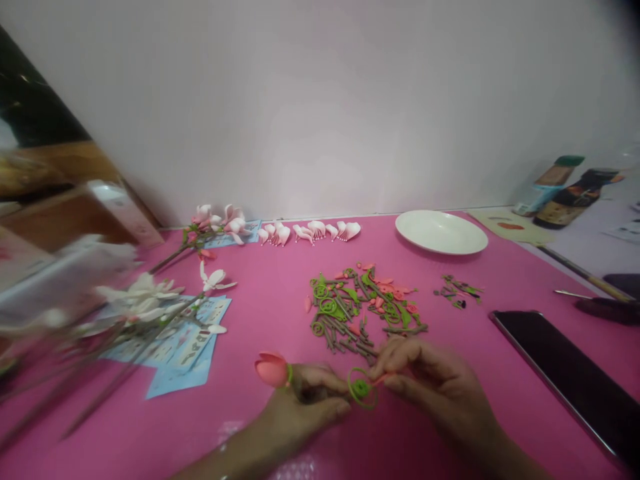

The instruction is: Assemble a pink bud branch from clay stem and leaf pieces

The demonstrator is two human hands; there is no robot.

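At the front of the pink table, my left hand [305,407] is closed round a piece with a pink tulip-like bud [271,369] sticking out on its left. A green ring-shaped part [361,389] shows between my two hands, next to my left fingertips. My right hand [435,387] pinches a thin pink piece [384,378] whose tip touches the green part. Just beyond my hands lies a pile of brown stems, green leaves and pink bits [350,307].
Pink petals [317,231] stand in groups near the wall. A white plate [441,233] is at the back right, a black phone [565,380] at the right. White flower branches [145,303] lie over blue sheets [180,380] on the left. Small dark parts [457,291] lie right of the pile.
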